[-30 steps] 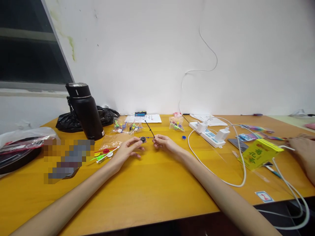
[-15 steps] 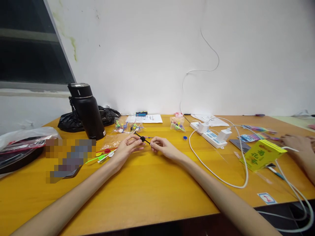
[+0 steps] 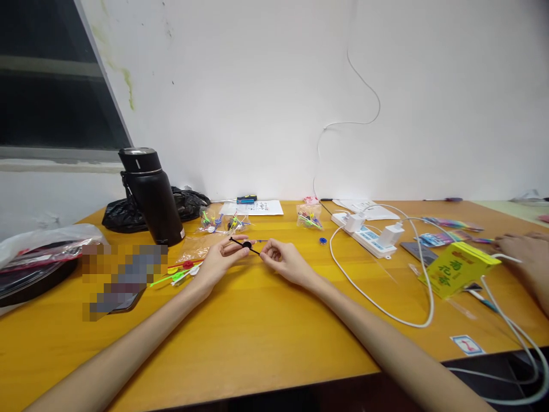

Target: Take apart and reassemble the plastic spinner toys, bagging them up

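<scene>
Left grip (image 3: 218, 259) closed on round black disc (image 3: 246, 245), right grip (image 3: 286, 261) pinching slim black rod (image 3: 255, 251) by its end, smooth yellow-brown surface (image 3: 266, 332) beneath, disc-to-rod joint indistinct

Indoor workspace, stained white wall (image 3: 257, 103), wooden table (image 3: 266, 337), screwdriver (image 3: 246, 199), power strip (image 3: 368, 238)
</scene>
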Demonstrator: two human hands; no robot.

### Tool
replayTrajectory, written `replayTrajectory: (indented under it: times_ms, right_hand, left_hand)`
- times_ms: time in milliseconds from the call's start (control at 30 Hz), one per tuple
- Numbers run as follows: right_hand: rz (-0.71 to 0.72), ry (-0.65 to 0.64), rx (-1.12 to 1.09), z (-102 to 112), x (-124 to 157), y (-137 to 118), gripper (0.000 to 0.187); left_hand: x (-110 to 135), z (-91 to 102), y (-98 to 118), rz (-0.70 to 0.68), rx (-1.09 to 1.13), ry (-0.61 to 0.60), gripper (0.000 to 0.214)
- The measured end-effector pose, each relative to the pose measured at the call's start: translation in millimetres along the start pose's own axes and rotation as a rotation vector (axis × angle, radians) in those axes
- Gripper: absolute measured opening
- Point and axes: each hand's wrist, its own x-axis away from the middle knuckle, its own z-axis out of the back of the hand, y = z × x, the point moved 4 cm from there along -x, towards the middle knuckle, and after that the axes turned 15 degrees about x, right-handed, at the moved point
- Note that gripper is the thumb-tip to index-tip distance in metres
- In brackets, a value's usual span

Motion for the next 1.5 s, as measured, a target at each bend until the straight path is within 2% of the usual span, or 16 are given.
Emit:
replayTrajectory:
  times_ms: [167, 467, 667, 800, 1000, 1167, 1300, 1400, 1500]
  right_hand:
    - [0.011, -0.037, 0.003, -3, 1, -2, 0.018]
    - [0.024, -0.051, -0.057, -4, 1, -5, 0.024]
    - [-0.053, 0.024, -0.258, 7, -2, 2, 0.031]
    - [-0.057, 0.063, -0.385, 11, -8, 9, 0.034]
    - [-0.075, 0.031, -0.463, 10, -9, 5, 0.037]
    - [-0.051, -0.051, -0.49, 5, -5, -7, 0.035]
    - [-0.023, -0.099, -0.495, 1, -3, -9, 0.035]
    - [-0.001, -0.134, -0.478, -4, -3, -9, 0.032]
    - [-0.002, -0.176, -0.38, -8, -3, -5, 0.032]
  left_hand:
    - [-3, 2.8, -1, 0.028, -0.012, 0.001, 0.051]
    - [-3, 2.3, 8, -0.034, -0.062, -0.023, 0.043]
    - [-1, -2.1, 13, -0.053, -0.064, -0.029, 0.037]
    - [1, -4.7, 7, 0.013, -0.077, -0.071, 0.034]
    - [8, -14.3, 3, 0.025, -0.139, -0.232, 0.032]
    - [16, -25.1, 14, -0.053, -0.337, -0.282, 0.025]
    - [20, -31.0, 21, -0.138, -0.521, -0.301, 0.028]
    - [19, -28.1, 24, -0.154, -0.649, -0.322, 0.024]
    - [14, -17.7, 30, -0.219, -0.87, -0.339, 0.014]
